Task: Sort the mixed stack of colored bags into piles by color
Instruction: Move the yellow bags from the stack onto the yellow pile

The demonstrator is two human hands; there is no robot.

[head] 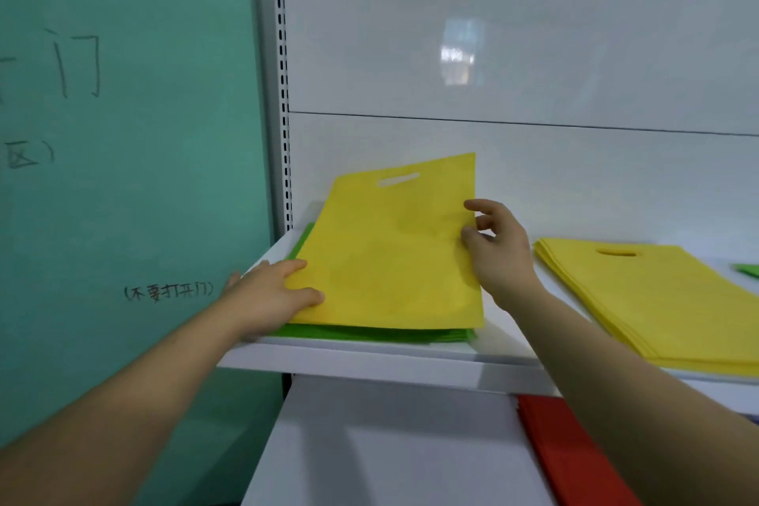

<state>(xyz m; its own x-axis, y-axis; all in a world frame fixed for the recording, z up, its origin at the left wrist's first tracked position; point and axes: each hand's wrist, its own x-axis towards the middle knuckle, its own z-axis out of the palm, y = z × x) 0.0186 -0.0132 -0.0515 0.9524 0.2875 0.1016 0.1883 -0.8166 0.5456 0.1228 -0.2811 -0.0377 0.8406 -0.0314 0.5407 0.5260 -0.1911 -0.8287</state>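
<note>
Forearms, 2, bare, enter from the bottom corners and converge on the upper shelf.

Item 1: yellow bag, flat, w/ cut-out handle slot. Loc: btwn the hands, topmost on the mixed stack. Long axis runs away from the person, slot end far. Far end is tilted up off the stack; near edge is down on the green bags beneath.

Item 2: left hand, at the bag's left edge nr the close corner. Palm down, wrist low. Thumb and forefinger lie fairly straight on top of the fabric, other fingers off to the outside. Reads as steadying, not gripping.

Item 3: right hand, at the bag's right edge, approx. mid-length. Wrist raised, palm turned toward the left hand. Thumb on the upper face, fingers curled, some apparently behind the sheet: pinches the edge.

Item 4: yellow pile, neat, slot end also far, same shelf. Loc: outboard of the right hand, near but apart. The right hand is the nearer one; the left hand sits a full bag-width further off. Judgement: the bag wants a sideways carry to the right, axis unchanged, right hand leading, left letting go.

Item 5: green corner, beyond the yellow pile, mostly out of frame; prob. a green bag.

Item 6: red bags, lower shelf, under the right forearm.

Misc.: teal wall w/ handwriting, outboard of the left hand; slotted upright beyond it.
</note>
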